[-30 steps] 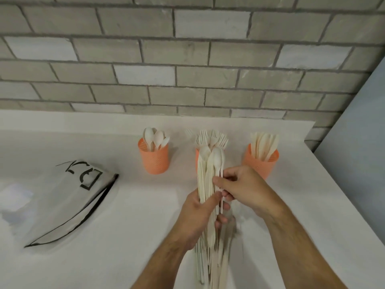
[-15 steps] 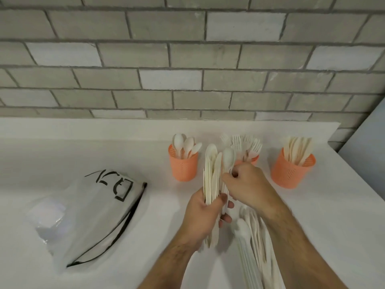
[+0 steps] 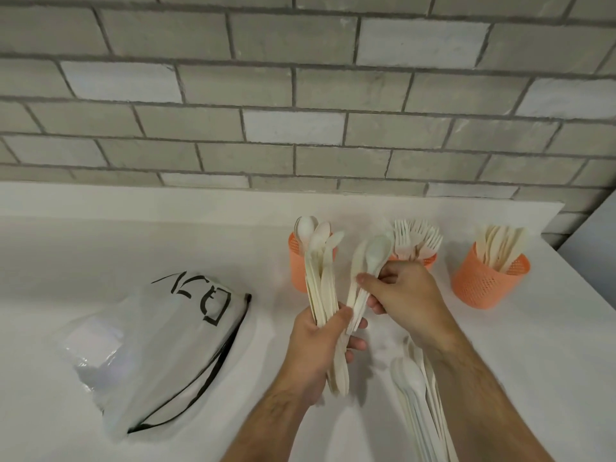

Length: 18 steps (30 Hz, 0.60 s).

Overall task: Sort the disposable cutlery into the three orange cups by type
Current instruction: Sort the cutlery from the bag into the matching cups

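Note:
Three orange cups stand near the back wall: the left cup holds spoons, the middle cup holds forks, the right cup holds knives. My left hand grips an upright bundle of cream cutlery in front of the left cup. My right hand pinches a white spoon and one more cream piece, drawn a little to the right of the bundle. A heap of loose cutlery lies on the counter under my right forearm.
A clear plastic drawstring bag with black lettering lies on the white counter at the left. A grey brick wall closes the back. The counter's right edge drops off beside the knife cup.
My right hand has pulled a spoon and another piece away from the bundle toward the right. The view has shifted, so cups and bag now sit further right.

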Each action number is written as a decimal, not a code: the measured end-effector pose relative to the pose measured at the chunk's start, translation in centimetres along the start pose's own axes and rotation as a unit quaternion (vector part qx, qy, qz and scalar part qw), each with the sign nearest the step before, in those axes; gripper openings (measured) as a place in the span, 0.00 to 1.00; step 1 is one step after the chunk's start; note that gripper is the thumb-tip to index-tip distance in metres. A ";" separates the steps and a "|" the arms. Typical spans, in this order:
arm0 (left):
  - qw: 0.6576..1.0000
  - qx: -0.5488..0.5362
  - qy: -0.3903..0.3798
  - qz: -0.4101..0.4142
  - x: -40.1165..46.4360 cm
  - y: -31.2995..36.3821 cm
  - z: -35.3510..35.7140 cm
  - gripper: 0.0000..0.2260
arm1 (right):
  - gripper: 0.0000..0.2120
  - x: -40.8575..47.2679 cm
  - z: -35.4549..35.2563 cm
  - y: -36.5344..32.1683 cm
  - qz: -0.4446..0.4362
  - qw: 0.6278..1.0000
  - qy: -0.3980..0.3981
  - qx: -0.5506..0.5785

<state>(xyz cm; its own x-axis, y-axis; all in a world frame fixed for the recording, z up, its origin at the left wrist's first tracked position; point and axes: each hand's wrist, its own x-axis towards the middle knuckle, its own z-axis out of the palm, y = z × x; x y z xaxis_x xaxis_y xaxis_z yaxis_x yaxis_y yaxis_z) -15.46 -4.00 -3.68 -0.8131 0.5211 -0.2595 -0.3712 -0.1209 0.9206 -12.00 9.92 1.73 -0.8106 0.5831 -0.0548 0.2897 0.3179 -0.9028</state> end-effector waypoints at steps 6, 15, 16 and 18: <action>0.997 -0.040 0.060 0.000 0.2 -0.1 -1.7 0.05 | 0.13 2.3 -0.3 -1.0 -0.060 0.997 0.033 0.028; 0.995 -0.063 0.080 0.008 -0.5 -0.2 -3.8 0.02 | 0.06 9.4 4.1 -4.8 -0.172 0.983 0.062 0.034; 0.995 -0.064 0.075 0.009 -0.6 -0.1 -3.9 0.03 | 0.06 9.9 4.8 -4.6 -0.163 0.986 0.045 0.004; 0.996 -0.066 0.061 0.009 -0.8 0.1 -4.0 0.03 | 0.07 10.5 5.7 -3.9 -0.139 0.989 0.001 -0.056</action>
<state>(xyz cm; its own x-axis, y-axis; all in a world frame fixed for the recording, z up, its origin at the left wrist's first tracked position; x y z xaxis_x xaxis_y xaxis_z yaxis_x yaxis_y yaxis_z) -16.59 -7.84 -4.56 -0.8662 0.4113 -0.2838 -0.4046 -0.2440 0.8813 -24.58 10.54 2.26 -0.8661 0.4628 0.1891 0.1112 0.5472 -0.8296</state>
